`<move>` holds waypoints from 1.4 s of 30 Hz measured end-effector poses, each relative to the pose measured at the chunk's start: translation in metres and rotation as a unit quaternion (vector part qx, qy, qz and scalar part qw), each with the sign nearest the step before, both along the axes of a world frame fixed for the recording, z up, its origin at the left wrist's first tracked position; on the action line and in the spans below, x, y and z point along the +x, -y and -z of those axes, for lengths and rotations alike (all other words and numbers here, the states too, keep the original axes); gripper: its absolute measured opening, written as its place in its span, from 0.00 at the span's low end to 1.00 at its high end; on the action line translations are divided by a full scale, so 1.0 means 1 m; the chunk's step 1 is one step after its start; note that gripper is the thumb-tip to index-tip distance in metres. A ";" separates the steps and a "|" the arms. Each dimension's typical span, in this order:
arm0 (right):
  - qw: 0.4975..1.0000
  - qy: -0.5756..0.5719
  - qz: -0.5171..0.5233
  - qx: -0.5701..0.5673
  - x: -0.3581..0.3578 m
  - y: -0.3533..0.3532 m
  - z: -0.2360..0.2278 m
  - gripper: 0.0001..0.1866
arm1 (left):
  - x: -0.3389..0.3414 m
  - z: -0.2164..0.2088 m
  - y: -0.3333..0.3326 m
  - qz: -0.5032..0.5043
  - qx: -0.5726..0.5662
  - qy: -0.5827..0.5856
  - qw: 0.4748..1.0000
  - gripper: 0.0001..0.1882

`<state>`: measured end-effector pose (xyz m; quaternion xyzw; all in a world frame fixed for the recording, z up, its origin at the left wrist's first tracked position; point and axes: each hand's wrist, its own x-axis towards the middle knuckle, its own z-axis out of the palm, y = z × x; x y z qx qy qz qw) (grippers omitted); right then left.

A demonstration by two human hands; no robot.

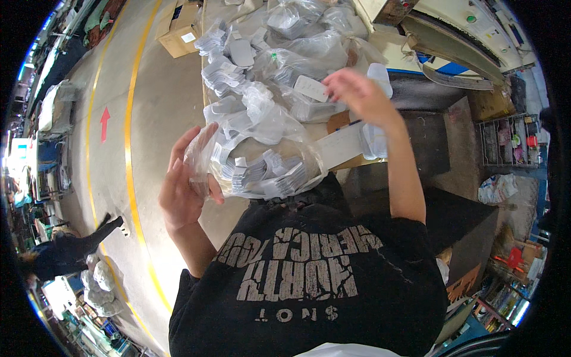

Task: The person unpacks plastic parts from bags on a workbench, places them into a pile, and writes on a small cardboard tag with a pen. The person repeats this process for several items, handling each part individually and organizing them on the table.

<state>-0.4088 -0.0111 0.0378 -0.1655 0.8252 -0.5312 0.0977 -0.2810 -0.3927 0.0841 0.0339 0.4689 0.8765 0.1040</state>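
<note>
A clear plastic bag (262, 140) filled with stacks of thin pale pieces lies at the table's near edge, against my shirt. My left hand (185, 181) holds the bag's left edge, film bunched between the thumb and the curved fingers. To the right, my right hand (360, 98) is lifted over the table, slightly blurred, its fingers stretched out and apart. Its fingertips are close to a white rounded flat piece (310, 88) on top of a pile; whether they touch it I cannot tell. Loose stacks of similar pieces (225, 76) stand farther left.
More filled plastic bags (306, 50) cover the far table. A flat pale board (342, 146) and stacked translucent pieces (375, 141) lie at the right. A cardboard box (178, 30) stands on the floor at far left, beside a yellow-lined walkway (132, 107). Another person (65, 253) is at lower left.
</note>
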 end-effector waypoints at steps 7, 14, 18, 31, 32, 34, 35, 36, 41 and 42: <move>0.913 -0.265 -0.223 0.215 0.030 0.127 0.122 0.24 | 0.011 -0.005 0.005 0.012 -0.033 0.002 0.999 0.38; 0.832 -0.311 -0.181 0.423 0.009 0.143 0.168 0.36 | 0.025 -0.003 0.006 -0.029 -0.056 0.015 0.998 0.40; 0.867 -0.245 -0.224 0.371 0.006 0.135 0.121 0.39 | 0.028 0.010 0.015 -0.032 -0.005 -0.028 0.999 0.39; 0.818 0.280 0.051 -0.499 0.088 0.034 0.062 0.33 | 0.000 0.009 0.001 -0.057 0.032 -0.046 0.997 0.39; 0.763 0.312 0.078 -0.561 0.094 0.029 0.057 0.32 | -0.001 0.009 0.001 -0.047 0.032 -0.053 0.997 0.39; 0.822 0.281 0.152 -0.471 0.103 0.007 0.076 0.29 | -0.005 0.006 -0.003 -0.049 0.030 -0.040 0.998 0.39; 0.847 0.265 0.186 -0.423 0.107 0.000 0.089 0.28 | -0.005 0.005 -0.004 -0.051 0.029 -0.035 0.998 0.40; 0.860 0.273 0.238 -0.361 0.111 -0.005 0.094 0.31 | -0.008 0.006 -0.005 -0.040 0.031 -0.036 0.998 0.40; 0.943 0.139 0.296 -0.055 0.135 -0.010 0.149 0.42 | -0.014 0.000 -0.005 -0.029 0.031 -0.043 0.998 0.42; 0.947 0.130 0.294 0.014 0.140 -0.005 0.148 0.43 | -0.013 -0.001 -0.003 -0.040 0.002 -0.050 0.998 0.42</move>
